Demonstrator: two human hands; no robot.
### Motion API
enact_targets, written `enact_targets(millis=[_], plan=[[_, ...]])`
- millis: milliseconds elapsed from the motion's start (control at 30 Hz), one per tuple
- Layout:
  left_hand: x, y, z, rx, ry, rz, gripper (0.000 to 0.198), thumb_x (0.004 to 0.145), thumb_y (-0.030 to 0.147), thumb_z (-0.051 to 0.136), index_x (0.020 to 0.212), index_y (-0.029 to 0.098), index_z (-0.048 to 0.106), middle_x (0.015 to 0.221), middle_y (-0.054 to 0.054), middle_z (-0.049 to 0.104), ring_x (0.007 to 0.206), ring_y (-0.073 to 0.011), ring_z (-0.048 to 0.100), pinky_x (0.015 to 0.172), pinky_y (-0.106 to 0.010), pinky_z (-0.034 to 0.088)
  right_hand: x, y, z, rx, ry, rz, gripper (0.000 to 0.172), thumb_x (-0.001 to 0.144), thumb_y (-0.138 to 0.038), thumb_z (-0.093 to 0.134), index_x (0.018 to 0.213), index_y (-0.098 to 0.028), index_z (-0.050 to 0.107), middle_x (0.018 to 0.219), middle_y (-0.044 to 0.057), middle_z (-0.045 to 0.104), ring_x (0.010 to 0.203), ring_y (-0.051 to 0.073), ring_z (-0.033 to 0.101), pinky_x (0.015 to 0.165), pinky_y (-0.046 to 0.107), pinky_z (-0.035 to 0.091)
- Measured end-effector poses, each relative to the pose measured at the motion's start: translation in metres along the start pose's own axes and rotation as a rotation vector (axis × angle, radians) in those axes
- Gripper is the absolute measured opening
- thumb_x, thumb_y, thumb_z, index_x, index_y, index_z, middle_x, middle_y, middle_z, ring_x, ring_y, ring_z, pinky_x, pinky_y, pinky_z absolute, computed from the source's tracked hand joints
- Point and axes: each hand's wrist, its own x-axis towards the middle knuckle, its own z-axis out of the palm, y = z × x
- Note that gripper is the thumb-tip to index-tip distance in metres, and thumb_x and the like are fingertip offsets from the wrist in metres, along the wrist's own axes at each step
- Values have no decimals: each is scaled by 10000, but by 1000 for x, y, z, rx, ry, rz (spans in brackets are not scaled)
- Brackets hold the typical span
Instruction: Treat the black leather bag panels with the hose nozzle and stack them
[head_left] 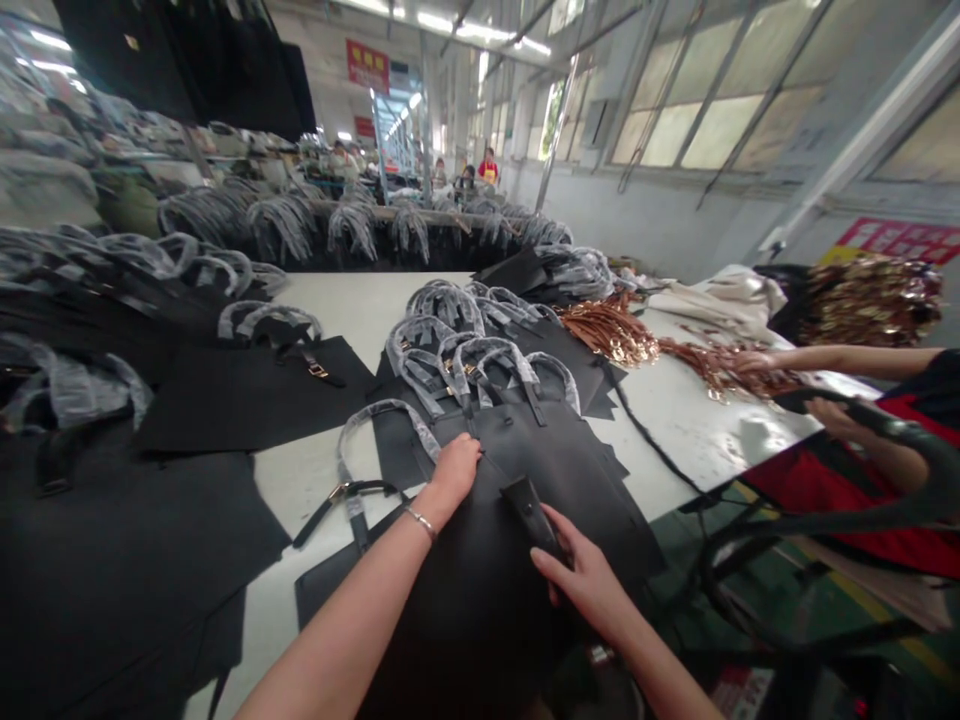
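Observation:
A black leather bag panel (pixel 577 460) lies on top of a stack in front of me, with plastic-wrapped handles at its far edge. My left hand (pixel 454 472), a bracelet at the wrist, is closed at the panel's upper left, beside a wrapped handle (pixel 394 412). What its fingertips pinch is too small to make out. A black handheld tool (pixel 531 512) with a flat, wide end is gripped in my right hand (pixel 574 560), held over the panel's middle. To the left of my left hand, a black strap with a buckle (pixel 341 492) lies across the handle.
More black bag pieces (pixel 247 400) with wrapped handles are piled on the left of the white table (pixel 330 290). Brown straps with gold hardware (pixel 611 330) lie at the right. A co-worker's hand (pixel 754 362) reaches onto them. A thick black hose (pixel 922 450) curves at the right.

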Motion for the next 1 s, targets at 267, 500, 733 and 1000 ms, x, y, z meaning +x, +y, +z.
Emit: enact_targets(millis=[267,500,733,1000], plan=[[6,18,11,172,-35,103,230,854,-1,437,940,35,647,933,-181,614,885,-233,649,791,-346,526,2,17,5,2,42,-39,726,822,-451,623,1444,-215,333,1016,67,688,494,121,577,500,280,500],[11,15,17,167,-36,92,270,875,-1,359,960,44,611,976,-175,575,810,-204,665,715,-310,537,2,15,3,-1,35,-22,759,811,-439,630,1459,-190,323,981,65,695,505,131,586,523,292,508],[14,-6,15,48,56,-76,270,921,52,325,965,87,589,965,-135,591,894,-177,625,808,-290,489,0,13,2,-36,43,-17,757,810,-425,629,1464,-189,329,908,43,702,514,146,608,544,293,513],[7,1,8,137,-50,136,225,922,79,393,926,114,615,931,-104,600,842,-169,638,788,-284,500,2,12,1,-34,39,6,767,803,-408,635,1470,-197,321,882,39,701,501,147,608,535,297,520]])
